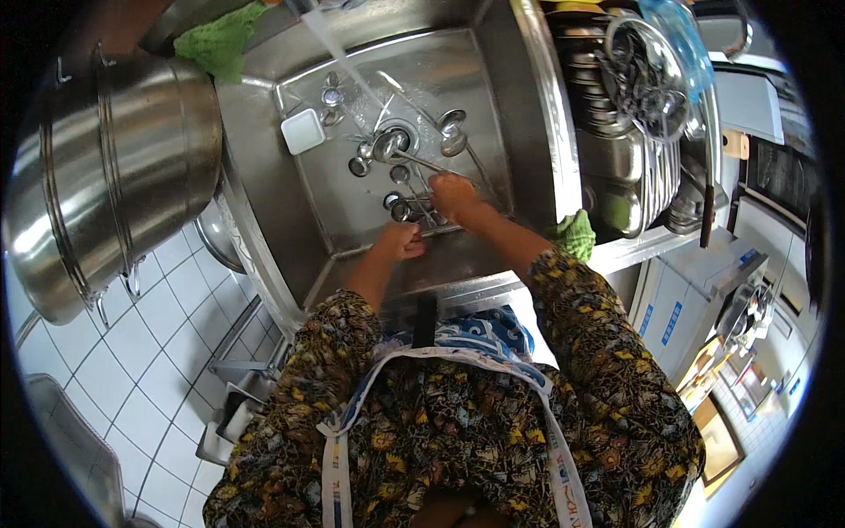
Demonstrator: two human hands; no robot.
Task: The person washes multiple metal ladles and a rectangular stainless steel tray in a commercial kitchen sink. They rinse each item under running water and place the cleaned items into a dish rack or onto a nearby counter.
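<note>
A stainless steel sink point(353, 218) lies before me with several ladles and spoons scattered on its wet floor. My right hand point(454, 197) is closed around the handle of a steel ladle point(391, 144), whose bowl is over the drain point(408, 127). Curled near the sink's front wall is my left hand point(401, 241); whether its fingers hold anything is hidden. Just beyond it lie small round-bowled spoons point(400, 210). Two larger ladles point(453, 144) rest right of the drain. Water runs from a faucet point(302, 5) into the sink.
A white square dish point(303, 131) sits at the sink's left. Large steel pots point(152, 132) stand left, beside a green cloth point(221, 41). On the right are stacked steel trays point(624, 185), a bowl of utensils point(643, 79) and another green cloth point(576, 235).
</note>
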